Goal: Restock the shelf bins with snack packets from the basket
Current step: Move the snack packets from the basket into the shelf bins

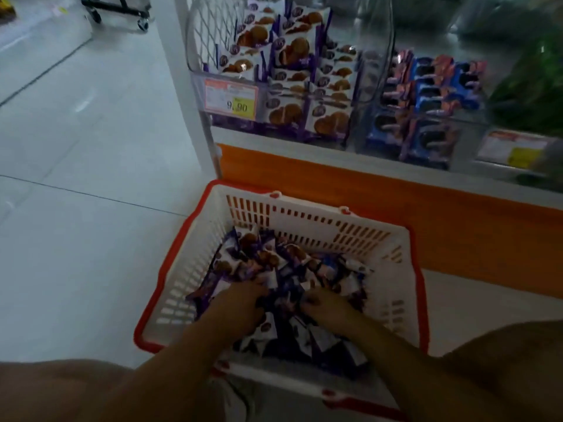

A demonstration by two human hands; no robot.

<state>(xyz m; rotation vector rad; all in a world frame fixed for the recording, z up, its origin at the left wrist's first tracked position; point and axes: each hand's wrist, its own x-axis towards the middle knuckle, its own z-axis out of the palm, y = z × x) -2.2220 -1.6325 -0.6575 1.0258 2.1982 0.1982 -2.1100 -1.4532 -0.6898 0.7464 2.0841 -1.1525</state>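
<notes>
The packets (274, 269) lie heaped in the basket (320, 214), purple-and-white wrappers piled loosely, with one or two that look blue on the right. Both hands are down in the heap. The left hand (240, 303) has its fingers curled round a packet or two at the middle of the pile. The right hand (323, 306), just beside it, closes on packets too, though blur keeps us from telling how many. We take it the two hands gather a bunch at once so that fewer reaches to the shelf are needed. The basket stands on the floor (76, 178) right against the shelf's orange plinth (396, 202), which we judge keeps the lift to the bin short. That bin (289, 86), above and behind the basket, holds matching packets stacked in rows, with bare mesh showing at its upper left. A price tag (231, 99) hangs on its front. The next bin to the right carries blue packets (426, 102). The floor is pale tile, and a wheeled trolley (122, 10) stands well apart at the far left.
</notes>
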